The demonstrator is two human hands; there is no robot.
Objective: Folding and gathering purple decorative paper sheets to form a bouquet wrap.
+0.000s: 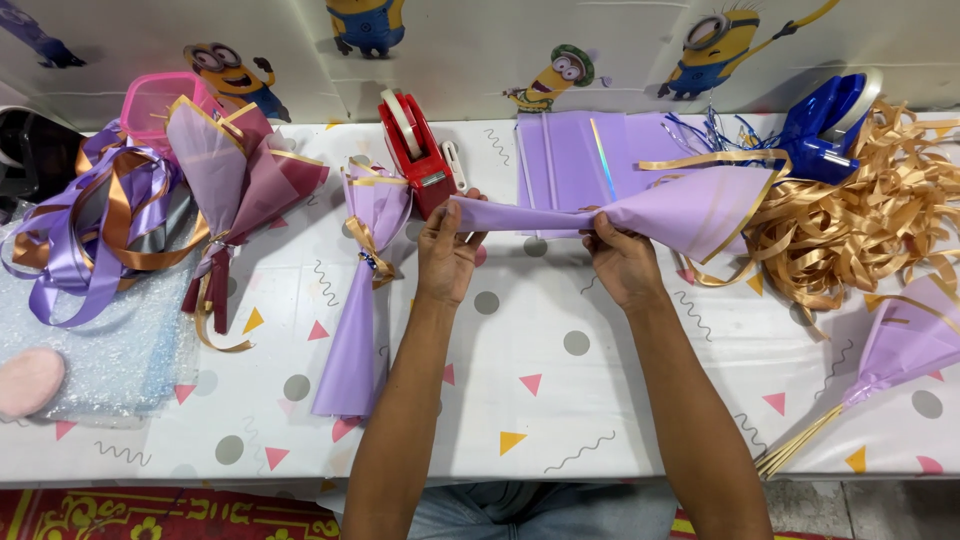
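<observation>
Lilac wrapping paper rolled into a cone (640,215) stretches between both hands above the worktop (560,400), which wears a white cloth dotted with grey spots and coloured triangles. The left hand (447,252) pinches the narrow, pointed end of the cone between thumb and fingers, just in front of a red tape dispenser (415,150). The right hand (620,262) is closed around the cone's middle, thumb on top, where the paper starts to flare. The wide mouth, edged with a gold line, opens to the right and lies over a heap of gold ribbon (860,225). Behind the cone a flat stack of lilac sheets (575,155) lies against the back of the worktop, and a blue tape dispenser (825,125) stands at the top of the ribbon heap.

Left of the left hand lies a finished lilac cone tied with a gold bow (362,290), its point toward the near edge. Further left rests a wrap in lilac and maroon paper (235,185), then a tangle of purple and gold ribbon (85,230) over a sheet of bubble wrap (110,360). A pink round pad (28,382) sits on that sheet. At the far right another lilac cone on thin wooden sticks (880,365) lies slanted.
</observation>
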